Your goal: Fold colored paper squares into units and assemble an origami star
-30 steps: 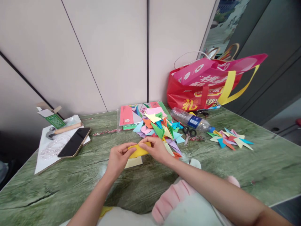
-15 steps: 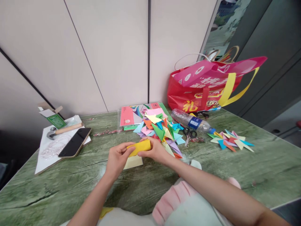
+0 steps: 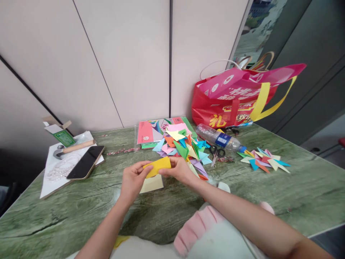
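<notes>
From where I stand, the yellow folded paper [image 3: 159, 165] is up between the person's 2 hands, so I'll make it the centre of the clock. The left hand [image 3: 131, 180] comes in at about 8 o'clock, its thumb on the near face and its fingers tucked behind the left end — clamped together on the paper. The right hand [image 3: 183, 171] sits at 3 o'clock, its thumb by the lower right corner and its fingers partly hidden behind the right end, pinching it there. Most of the yellow strip shows uncovered between the 2 thumbs, tilted with its right end higher.

At 6 o'clock, just below, a cream sheet [image 3: 152, 185] lies on the green table [image 3: 88, 216]. A heap of folded paper pieces [image 3: 182, 150] spreads at 2 o'clock, close behind the right hand, against a packet of coloured paper [image 3: 147, 133] at 12. Scissors [image 3: 214, 160] lie just beside the heap, near 3 o'clock, with a plastic bottle [image 3: 222, 139] behind them. Further out at 3 — a smaller cluster of folded pieces [image 3: 262, 160]. A dark phone [image 3: 85, 163] rests well apart at 9 o'clock.
</notes>
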Tool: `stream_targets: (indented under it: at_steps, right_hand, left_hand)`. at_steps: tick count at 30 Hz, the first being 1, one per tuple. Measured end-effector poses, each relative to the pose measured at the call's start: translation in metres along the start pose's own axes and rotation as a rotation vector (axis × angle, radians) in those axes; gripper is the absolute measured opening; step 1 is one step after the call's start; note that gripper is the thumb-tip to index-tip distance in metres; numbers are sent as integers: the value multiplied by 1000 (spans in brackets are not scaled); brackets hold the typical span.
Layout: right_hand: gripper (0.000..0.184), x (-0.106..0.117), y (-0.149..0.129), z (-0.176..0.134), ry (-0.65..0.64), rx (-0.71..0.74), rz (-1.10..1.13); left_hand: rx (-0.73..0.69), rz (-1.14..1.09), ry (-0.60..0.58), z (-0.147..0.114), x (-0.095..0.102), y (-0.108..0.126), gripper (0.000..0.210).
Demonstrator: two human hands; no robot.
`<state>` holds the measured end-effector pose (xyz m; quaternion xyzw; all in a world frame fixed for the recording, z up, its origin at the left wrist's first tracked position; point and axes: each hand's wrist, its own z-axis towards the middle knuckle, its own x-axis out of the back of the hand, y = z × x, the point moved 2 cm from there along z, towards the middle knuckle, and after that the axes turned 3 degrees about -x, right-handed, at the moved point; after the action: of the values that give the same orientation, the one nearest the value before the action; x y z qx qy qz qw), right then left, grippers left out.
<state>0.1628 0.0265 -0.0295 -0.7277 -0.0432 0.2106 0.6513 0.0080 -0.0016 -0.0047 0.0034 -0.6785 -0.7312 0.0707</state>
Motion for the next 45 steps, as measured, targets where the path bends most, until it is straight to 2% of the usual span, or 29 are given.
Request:
stream_targets:
  at_steps: [9,15,18,22,24,30,34,41,45]
  right_hand:
    - [29,3,-2,2,88,-15,18]
    - [32,2,-4,1,33,-8,-13]
    - [39,0,-3,0,13,67,-152]
    - [44,0,-5,-5,178,162,-504]
    - [47,-1,-6,-7,217,166,-618]
    - [55,-4,-8,-10,209,189,-749]
    - [46,-2,-6,-11,194,197,-719]
    - [46,4,-7,-4,86,155,-422]
    - [43,12,-9,1,85,141,-345]
  left_hand:
    - [69,-127,48,4,4,-6,35]
    - [79,-144,35,4,3,-4,31]
    - [88,-100,4,3,-1,-5,29]
    - [72,-42,-45,1,-8,-7,23]
    - [54,-24,-47,-1,-11,-6,22]
    - [75,-57,-12,-3,-11,-6,24]
    - [78,-105,0,-3,-11,-10,25]
    - [69,-87,17,-3,-8,-11,24]
    - [69,-85,57,-1,-5,-8,28]
